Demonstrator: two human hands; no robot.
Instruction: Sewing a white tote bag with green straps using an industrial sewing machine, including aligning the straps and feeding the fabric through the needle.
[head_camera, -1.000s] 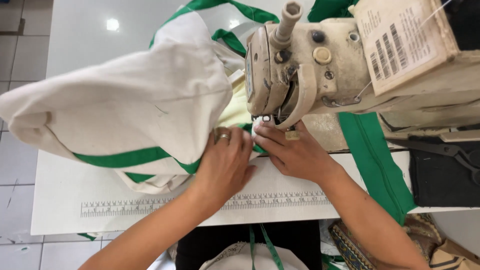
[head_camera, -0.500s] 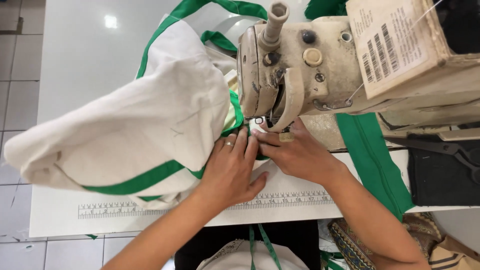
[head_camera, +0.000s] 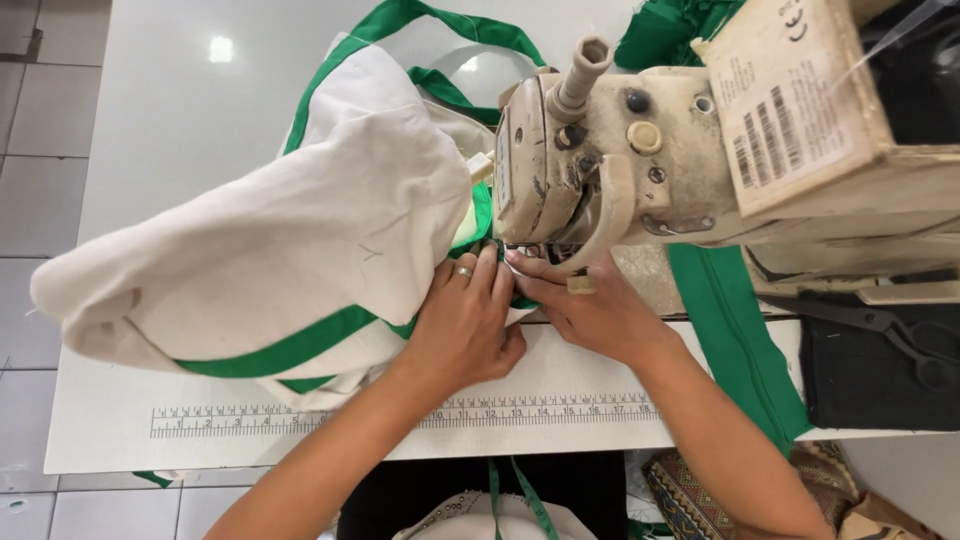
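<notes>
Cloth bag (head_camera: 300, 240) lies lengthwise leftward from my sewing machine (head_camera: 620, 170); left hand (head_camera: 465, 325) and right hand (head_camera: 590, 310), both flat and gripping nothing, now press it closer under the head.

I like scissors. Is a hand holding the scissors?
No, the scissors lie alone at the right, while both hands press cloth under the sewing machine.

Bag (head_camera: 300, 240): matt cream woven cloth, green trim. Sewing machine (head_camera: 620, 170): worn painted metal, grimy, dull. Desk (head_camera: 180, 130): smooth glossy white laminate. Scissors (head_camera: 880, 325): dark metal.
</notes>
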